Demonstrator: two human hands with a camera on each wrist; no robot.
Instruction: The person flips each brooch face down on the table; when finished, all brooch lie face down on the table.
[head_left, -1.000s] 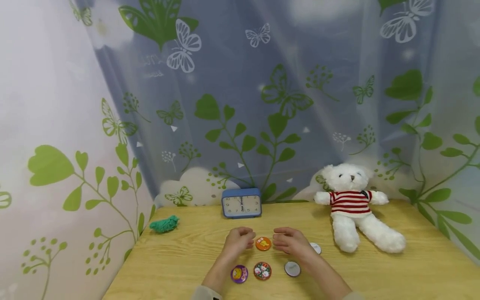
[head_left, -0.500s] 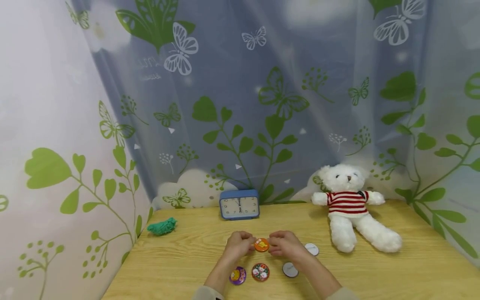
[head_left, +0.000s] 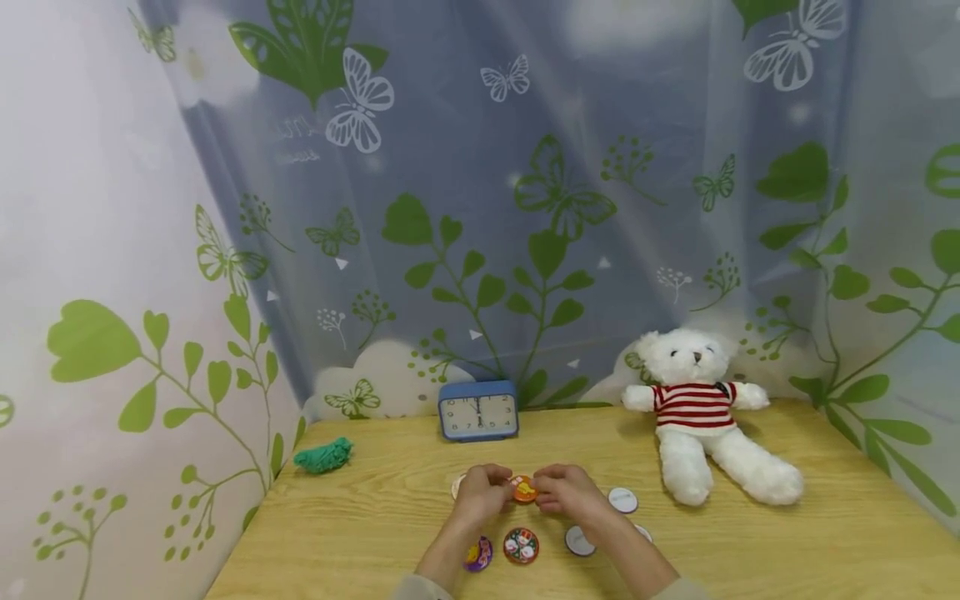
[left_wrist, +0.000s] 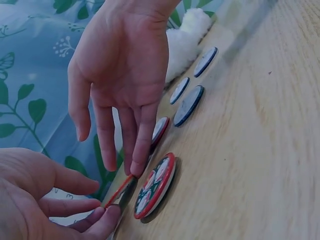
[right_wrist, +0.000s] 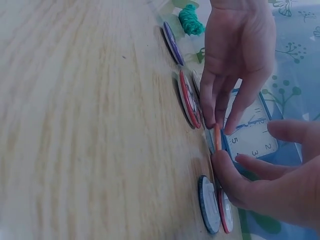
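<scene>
An orange pin badge with a yellow figure lies between my left hand and my right hand. Both hands pinch its opposite edges with their fingertips; the wrist views show the badge edge-on between the fingers. Closer to me is a red-rimmed badge with white figures on green. My left wrist partly covers a purple badge. By my right wrist lie badges with pale backs up, among them one silver-backed badge and another farther right.
A blue alarm clock stands at the table's back. To the right sits a white teddy bear in a striped shirt. A green bundle lies at the left on the wooden table. A patterned curtain hangs behind.
My hands have come together from either side of the orange badge and now pinch its edges. The head view has shifted slightly, and more pale badges show beside my hands.
</scene>
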